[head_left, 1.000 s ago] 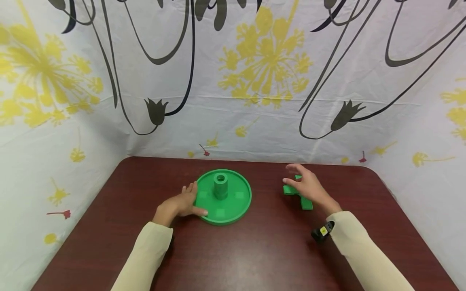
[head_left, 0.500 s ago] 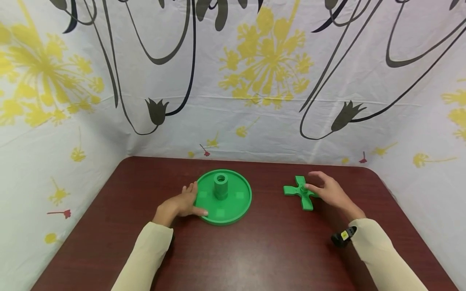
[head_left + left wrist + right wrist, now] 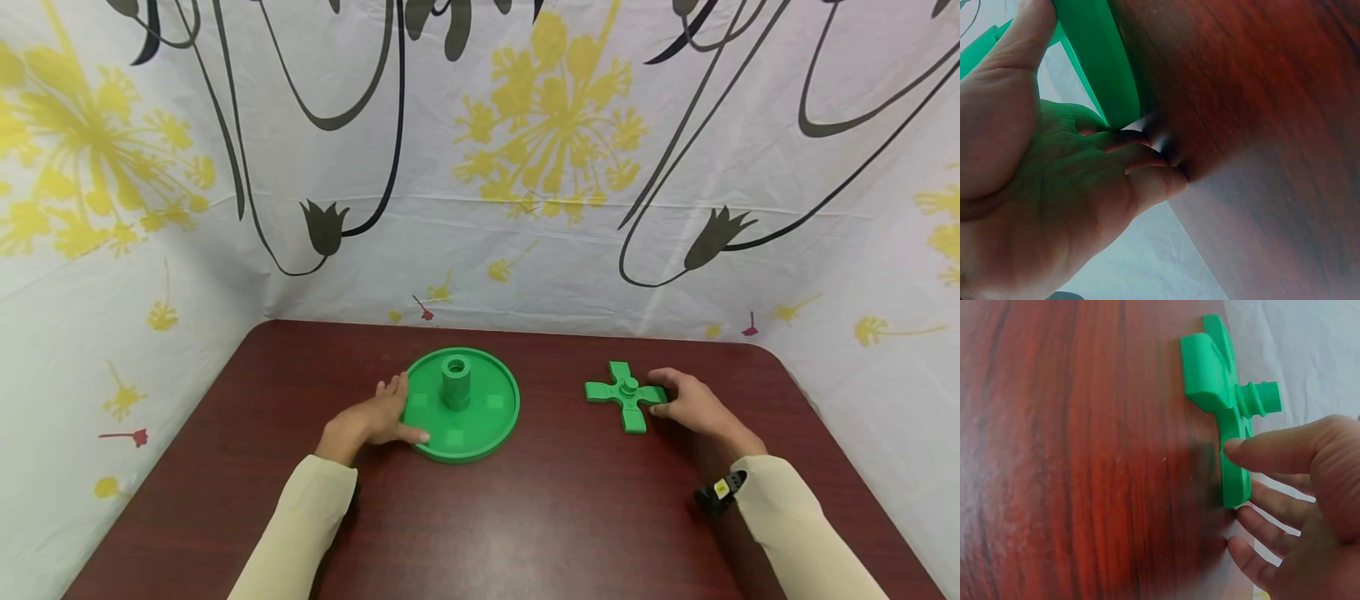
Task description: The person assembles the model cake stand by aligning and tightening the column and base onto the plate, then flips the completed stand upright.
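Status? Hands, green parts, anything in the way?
Left hand against green disc. Right hand pinching green cross by one end. Threaded peg points up off table. No obstacle visible.

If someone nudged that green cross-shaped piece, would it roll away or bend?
The green cross probably won't roll: its four prongs spread wide over the table. It looks stiff, with thick, block-like prongs. The ridged stub at its centre might give some grip.
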The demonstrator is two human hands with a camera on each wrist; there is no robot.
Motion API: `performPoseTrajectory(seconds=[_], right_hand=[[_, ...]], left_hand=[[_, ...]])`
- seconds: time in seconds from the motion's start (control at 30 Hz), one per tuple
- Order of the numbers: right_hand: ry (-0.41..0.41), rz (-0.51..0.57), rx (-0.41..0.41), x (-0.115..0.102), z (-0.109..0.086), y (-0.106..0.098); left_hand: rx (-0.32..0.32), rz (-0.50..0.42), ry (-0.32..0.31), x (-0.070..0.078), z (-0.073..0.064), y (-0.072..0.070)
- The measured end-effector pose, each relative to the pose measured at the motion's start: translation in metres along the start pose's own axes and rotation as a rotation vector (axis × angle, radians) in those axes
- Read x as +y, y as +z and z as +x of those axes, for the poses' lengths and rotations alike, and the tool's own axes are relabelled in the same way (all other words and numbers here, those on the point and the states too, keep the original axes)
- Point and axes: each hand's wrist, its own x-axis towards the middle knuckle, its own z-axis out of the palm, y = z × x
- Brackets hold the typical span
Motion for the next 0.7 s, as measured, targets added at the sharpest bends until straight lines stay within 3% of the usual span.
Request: performPoseTrajectory(seconds=[0.27,0.7], right_hand=[[-0.002,-0.102,0.015,0.0021,0.0015,0.0012],[-0.035,-0.11,-0.011,0.0086,0.0026,0.0009]], left_hand=[[-0.006,-0.01,-0.004,0.0,-0.0001,-0.0004],[-0.003,-0.003,-0.006,0.0014,0.0,-0.0003]])
